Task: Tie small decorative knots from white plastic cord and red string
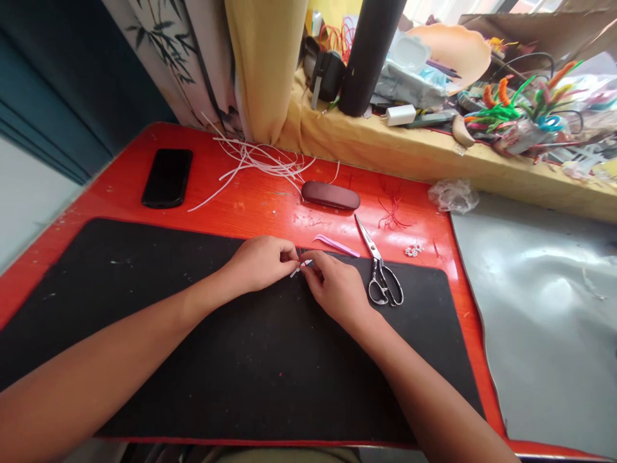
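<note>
Over the upper middle of the black mat (231, 373), both my hands meet at a small white strip (295, 272) with a bit of red at it. My left hand (260, 262) is closed, thumb and forefinger pinching at the strip's left side. From the right, my right hand (337, 286) pinches the same strip, its fingertips almost touching the left ones. The exact shape of the piece is partly covered by the fingers. Silver scissors with black-edged handles (378, 270) lie beside my right hand. Just beyond it are pink tweezers (336, 245).
On the red table (216, 218) lie a black phone (167, 178), loose white strips (263, 164), a maroon case (330, 195), red threads (394, 212) and small whitish beads (413, 249). A grey sheet (544, 321) covers the right side. The cluttered ledge (385, 145) runs behind.
</note>
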`<state>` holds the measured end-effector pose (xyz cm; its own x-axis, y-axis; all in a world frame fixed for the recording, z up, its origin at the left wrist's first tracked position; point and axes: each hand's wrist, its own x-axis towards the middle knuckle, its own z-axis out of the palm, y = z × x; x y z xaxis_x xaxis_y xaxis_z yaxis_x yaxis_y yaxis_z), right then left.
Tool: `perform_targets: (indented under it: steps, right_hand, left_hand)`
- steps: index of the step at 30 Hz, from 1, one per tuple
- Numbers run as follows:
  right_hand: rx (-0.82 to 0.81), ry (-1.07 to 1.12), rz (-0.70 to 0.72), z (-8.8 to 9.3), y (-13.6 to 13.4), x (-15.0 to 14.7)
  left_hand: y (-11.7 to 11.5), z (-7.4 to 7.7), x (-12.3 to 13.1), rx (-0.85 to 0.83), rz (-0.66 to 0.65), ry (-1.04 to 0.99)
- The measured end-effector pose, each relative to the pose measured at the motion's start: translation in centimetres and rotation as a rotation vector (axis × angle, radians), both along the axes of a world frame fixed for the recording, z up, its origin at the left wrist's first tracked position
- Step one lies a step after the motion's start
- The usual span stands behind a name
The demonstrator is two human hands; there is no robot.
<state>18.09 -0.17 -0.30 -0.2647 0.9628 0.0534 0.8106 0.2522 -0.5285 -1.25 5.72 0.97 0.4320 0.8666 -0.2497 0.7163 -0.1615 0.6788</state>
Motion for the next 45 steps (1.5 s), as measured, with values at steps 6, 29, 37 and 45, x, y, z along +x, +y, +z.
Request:
perform_targets:
  steps: [6, 29, 37, 45]
  right_hand:
    - [0.01, -0.006, -0.001, -0.1, 0.4, 0.1]
    - [0.12, -0.003, 0.092, -0.9, 0.2, 0.0]
    - [0.043, -0.026, 0.035, -0.2, 0.6, -0.1]
    - [-0.054, 0.024, -0.007, 0.3, 1.0, -0.3]
  left_hand:
    - [0.1, 0.1, 0.0, 0.003, -0.003, 0.013]
    - [0.1, 0.2, 0.1, 0.019, -0.008, 0.047]
    - [0.1, 0.1, -0.1, 0.018, -0.006, 0.019]
    - [0.0, 0.2, 0.0, 0.003, -0.001, 0.013]
